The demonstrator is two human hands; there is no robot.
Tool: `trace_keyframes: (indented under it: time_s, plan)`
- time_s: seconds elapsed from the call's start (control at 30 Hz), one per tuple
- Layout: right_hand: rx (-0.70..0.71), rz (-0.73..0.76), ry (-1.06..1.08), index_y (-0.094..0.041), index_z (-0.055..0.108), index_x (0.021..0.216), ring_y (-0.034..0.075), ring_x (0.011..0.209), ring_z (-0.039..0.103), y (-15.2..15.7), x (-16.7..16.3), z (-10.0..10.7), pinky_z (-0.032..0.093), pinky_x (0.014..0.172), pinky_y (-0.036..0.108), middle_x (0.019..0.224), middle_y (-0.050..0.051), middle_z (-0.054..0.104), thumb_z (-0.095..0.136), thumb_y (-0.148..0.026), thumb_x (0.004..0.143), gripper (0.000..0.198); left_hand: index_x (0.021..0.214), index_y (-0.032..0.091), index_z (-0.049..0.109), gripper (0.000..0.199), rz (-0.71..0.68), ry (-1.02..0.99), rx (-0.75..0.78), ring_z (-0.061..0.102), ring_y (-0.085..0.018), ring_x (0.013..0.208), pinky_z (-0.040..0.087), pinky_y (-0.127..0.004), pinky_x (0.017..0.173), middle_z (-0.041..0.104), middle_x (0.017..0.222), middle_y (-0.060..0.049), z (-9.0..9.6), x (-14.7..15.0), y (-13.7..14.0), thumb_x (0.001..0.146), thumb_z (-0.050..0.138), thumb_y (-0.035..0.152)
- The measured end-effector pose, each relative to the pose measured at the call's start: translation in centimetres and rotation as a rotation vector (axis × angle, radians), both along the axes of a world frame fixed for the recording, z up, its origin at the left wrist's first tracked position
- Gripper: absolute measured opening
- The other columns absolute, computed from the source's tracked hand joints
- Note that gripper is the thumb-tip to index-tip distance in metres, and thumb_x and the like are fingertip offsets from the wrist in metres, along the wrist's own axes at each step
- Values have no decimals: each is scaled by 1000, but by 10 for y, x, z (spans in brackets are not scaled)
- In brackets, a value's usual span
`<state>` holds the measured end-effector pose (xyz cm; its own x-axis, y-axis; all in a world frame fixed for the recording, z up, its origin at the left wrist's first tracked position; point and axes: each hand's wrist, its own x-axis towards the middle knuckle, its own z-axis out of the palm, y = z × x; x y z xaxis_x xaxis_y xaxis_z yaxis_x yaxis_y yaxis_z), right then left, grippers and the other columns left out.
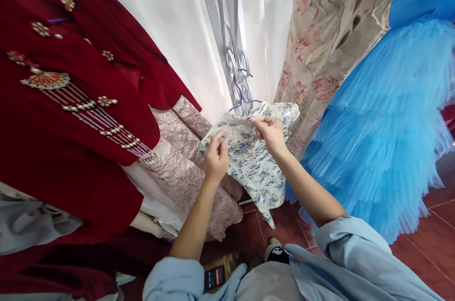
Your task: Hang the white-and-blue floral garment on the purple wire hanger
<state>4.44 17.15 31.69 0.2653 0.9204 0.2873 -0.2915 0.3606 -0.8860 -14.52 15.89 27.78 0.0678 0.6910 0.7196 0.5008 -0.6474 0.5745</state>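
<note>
A small white blouse (263, 168) with a blue floral print hangs in front of me on a purple hanger (241, 97). My right hand (269, 132) pinches the blouse's neckline between thumb and fingertips. At the garment's left side is my left hand (216, 156), its thumb and index finger apart and nothing seen between them. Whether its fingertips touch the cloth I cannot tell. The hanger's upper part meets a grey metal stand (232, 50) with rounded loops. The blouse's lower hem tapers to a point above the floor.
On the left hang a dark red jacket (117, 73) with beaded ornaments and a pink textured skirt (185, 163). A beige floral dress (307, 54) and a blue tulle dress (384, 116) are on the right. White curtain (170, 16) covers the back. Red tiles (415, 239) form the floor.
</note>
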Motion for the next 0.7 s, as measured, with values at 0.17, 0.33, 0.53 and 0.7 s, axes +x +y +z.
trace_keyframes:
  time_s: [0.17, 0.33, 0.53, 0.7]
  plan:
    - [-6, 8, -30, -16, 63, 67, 6, 35, 35, 3, 7, 4, 27, 37, 21, 40, -6, 49, 83, -51, 64, 40, 109, 20, 67, 23, -58, 406, 50, 61, -16, 71, 41, -26, 64, 69, 85, -5, 65, 51, 32, 101, 47, 27]
    - [-39, 88, -52, -18, 59, 66, 6, 34, 32, 9, 8, -16, 22, 37, 21, 38, -7, 44, 80, -55, 66, 42, 95, 18, 65, 21, -19, 177, 118, 59, -14, 64, 42, -25, 63, 64, 72, -2, 55, 66, 37, 101, 47, 26]
    - [-241, 115, -132, -20, 55, 57, 8, 34, 34, 7, -7, -89, 24, 38, 23, 39, -5, 47, 77, -50, 64, 38, 98, 19, 63, 23, 58, -83, 172, 57, -11, 62, 43, -22, 58, 58, 69, 0, 72, 61, 27, 103, 44, 30]
    - [-211, 201, -105, -18, 62, 68, 9, 34, 38, -8, -8, -99, 28, 38, 23, 41, -4, 51, 71, -52, 73, 36, 97, 19, 64, 18, -3, 54, 62, 60, -11, 65, 47, -22, 64, 60, 70, 1, 83, 52, 17, 100, 50, 29]
